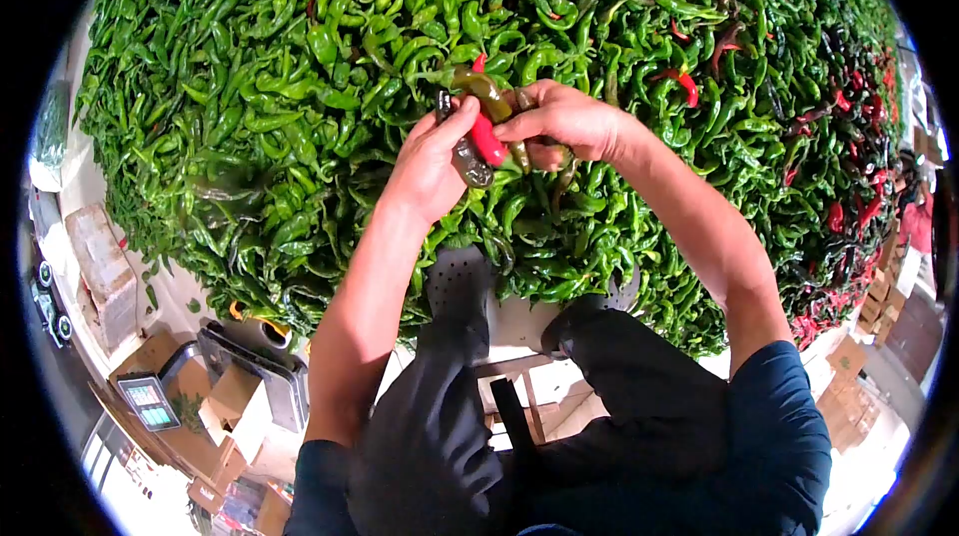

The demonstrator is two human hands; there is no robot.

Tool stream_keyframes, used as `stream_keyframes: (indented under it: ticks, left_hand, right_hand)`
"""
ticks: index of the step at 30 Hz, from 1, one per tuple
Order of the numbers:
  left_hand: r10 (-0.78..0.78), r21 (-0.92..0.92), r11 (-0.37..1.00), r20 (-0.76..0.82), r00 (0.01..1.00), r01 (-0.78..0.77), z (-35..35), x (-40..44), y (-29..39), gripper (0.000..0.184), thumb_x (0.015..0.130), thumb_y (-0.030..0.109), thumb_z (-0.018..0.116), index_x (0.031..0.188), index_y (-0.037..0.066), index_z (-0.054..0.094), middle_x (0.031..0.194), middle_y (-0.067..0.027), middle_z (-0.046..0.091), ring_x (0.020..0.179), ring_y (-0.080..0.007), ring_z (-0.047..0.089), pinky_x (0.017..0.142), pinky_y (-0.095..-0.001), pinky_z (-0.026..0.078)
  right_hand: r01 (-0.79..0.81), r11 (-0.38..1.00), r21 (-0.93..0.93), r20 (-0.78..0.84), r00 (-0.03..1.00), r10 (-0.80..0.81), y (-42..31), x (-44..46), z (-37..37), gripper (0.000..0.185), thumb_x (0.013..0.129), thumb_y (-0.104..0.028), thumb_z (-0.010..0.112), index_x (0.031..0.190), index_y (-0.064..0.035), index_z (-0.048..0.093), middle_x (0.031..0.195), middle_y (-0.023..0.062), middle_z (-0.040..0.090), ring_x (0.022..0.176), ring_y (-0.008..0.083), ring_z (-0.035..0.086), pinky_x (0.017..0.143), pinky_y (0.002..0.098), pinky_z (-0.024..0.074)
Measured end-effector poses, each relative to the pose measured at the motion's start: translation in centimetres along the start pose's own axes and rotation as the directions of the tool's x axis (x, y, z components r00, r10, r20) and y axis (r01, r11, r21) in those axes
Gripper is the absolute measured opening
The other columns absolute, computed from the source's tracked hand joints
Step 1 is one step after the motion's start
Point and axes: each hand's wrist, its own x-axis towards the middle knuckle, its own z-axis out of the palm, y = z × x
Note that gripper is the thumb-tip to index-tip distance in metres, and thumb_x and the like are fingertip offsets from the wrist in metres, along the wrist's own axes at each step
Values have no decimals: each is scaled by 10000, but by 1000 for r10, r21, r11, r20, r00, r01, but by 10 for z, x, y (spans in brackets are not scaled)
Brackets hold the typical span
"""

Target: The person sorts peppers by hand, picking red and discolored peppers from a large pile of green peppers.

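Both of my hands meet over a large heap of green chili peppers. My left hand is closed around a dark, nearly black chili pepper, its thumb on top. Beside that one, a red chili pepper lies between the two hands. A brownish-green chili pepper sticks out above it, near the fingertips of both hands. My right hand has its fingers curled in from the right around several brownish-green peppers, partly hidden by the fingers. Which hand bears the red pepper's weight is unclear.
Red and dark peppers gather at the heap's right side. My dark shoes touch its near edge. On the left are a white block, a scale display and an open cardboard box. More cardboard lies at right.
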Motion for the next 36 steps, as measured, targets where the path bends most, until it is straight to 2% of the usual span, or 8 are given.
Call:
stream_keyframes:
  ticks: [8,11,16,19,21,24,30,36]
  left_hand:
    - [107,-192,976,21,994,-101,-16,-2,-14,391,902,42,539,1293,41,532,1255,-169,601,1197,-319,559,1055,-471,427]
    - [159,-181,973,64,985,-145,-15,-3,-18,411,899,45,542,1308,74,528,1252,-162,600,1198,-324,555,1052,-477,428]
    - [77,-258,964,43,996,-63,-24,-6,-23,338,852,102,586,1189,89,563,1056,-97,620,1042,-287,593,970,-501,467]
    - [77,-223,971,-40,996,-84,-13,-8,-25,256,821,136,610,1069,92,558,906,-59,574,918,-246,575,929,-507,472]
    - [35,-209,977,8,999,-33,-17,-9,-29,228,841,164,612,1053,100,555,903,-54,575,921,-245,572,921,-505,476]
    - [-78,-159,984,26,997,81,-14,-9,-40,149,919,191,584,1038,103,568,942,-62,606,982,-265,601,881,-475,512]
    - [-115,53,993,168,979,107,16,-14,-36,349,933,139,515,1264,28,516,1302,-257,555,1260,-402,516,982,-481,497]
    - [-180,55,983,101,979,175,21,-13,-32,369,989,265,527,1272,29,519,1313,-198,568,1204,-322,571,944,-435,520]
  right_hand:
    - [139,841,-523,-199,939,-279,8,-23,27,385,866,-254,750,1135,6,657,799,36,679,557,65,555,498,233,451]
    - [528,386,-756,60,644,-762,26,-15,22,386,875,-241,740,1184,-27,652,856,29,696,604,68,562,534,255,472]
    - [136,966,-220,-34,989,-147,13,-40,1,258,891,-133,694,1112,-5,662,772,19,638,561,59,535,466,215,426]
    - [206,899,386,-117,978,-174,37,-39,-17,378,984,-283,569,1185,37,572,873,68,655,577,108,548,492,258,458]
    - [197,698,688,-56,974,-219,52,-37,-31,505,1019,-402,438,1258,36,514,1047,122,666,924,225,635,838,390,525]
    - [253,588,768,-99,954,-282,47,-45,-23,563,992,-395,447,1301,74,474,1322,245,535,1244,355,510,1082,494,368]
    - [259,630,733,-47,942,-333,56,-40,-22,632,888,-336,561,1353,77,449,1390,265,484,1300,346,473,1124,463,315]
    - [298,749,592,-94,948,-303,59,-41,-23,504,943,-300,560,1300,51,507,1270,209,582,1153,293,587,1047,433,416]
